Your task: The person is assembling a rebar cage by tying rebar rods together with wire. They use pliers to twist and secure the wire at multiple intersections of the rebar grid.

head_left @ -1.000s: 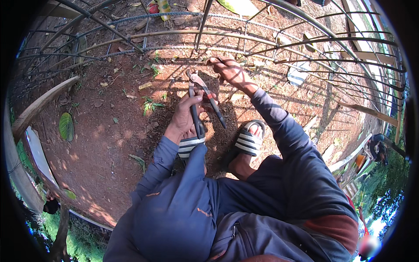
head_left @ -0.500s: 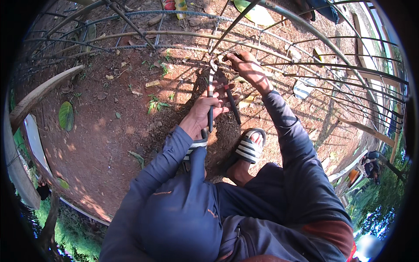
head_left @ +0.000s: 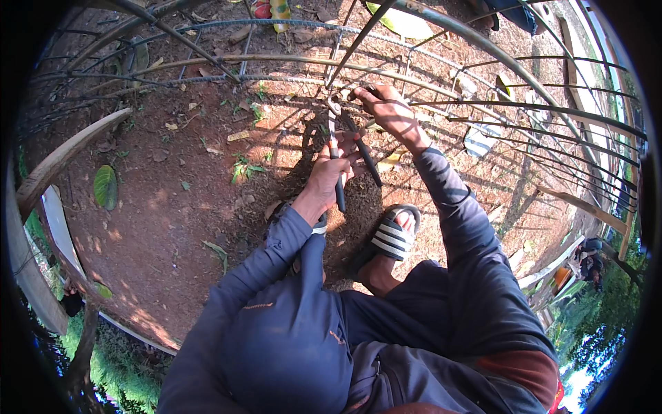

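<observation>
My left hand (head_left: 324, 178) is closed around a long-handled pair of pincers (head_left: 332, 124) with dark grips. One handle lies under my thumb; the other slants apart past my fingers. The metal jaws touch or nearly touch a joint in the steel bar frame (head_left: 289, 79). To the right of the jaws, my right hand (head_left: 392, 114) has its fingers bent and pinched together beside the bars. Something small and dark shows at its fingertips, too small to make out. Whether the jaws grip a wire cannot be seen.
Curved bars of the cage arch over the far side and right. A wooden pole (head_left: 76, 152) leans at left, and a plank (head_left: 583, 205) lies at right. My sandalled foot (head_left: 396, 234) stands on bare soil with scattered leaves (head_left: 105, 186). Part of another person (head_left: 514, 15) shows beyond the bars.
The pincers' handles have tilted and come slightly closer together, with the jaws shifting a little left. My right hand has moved slightly, its fingers still pinched near the bars.
</observation>
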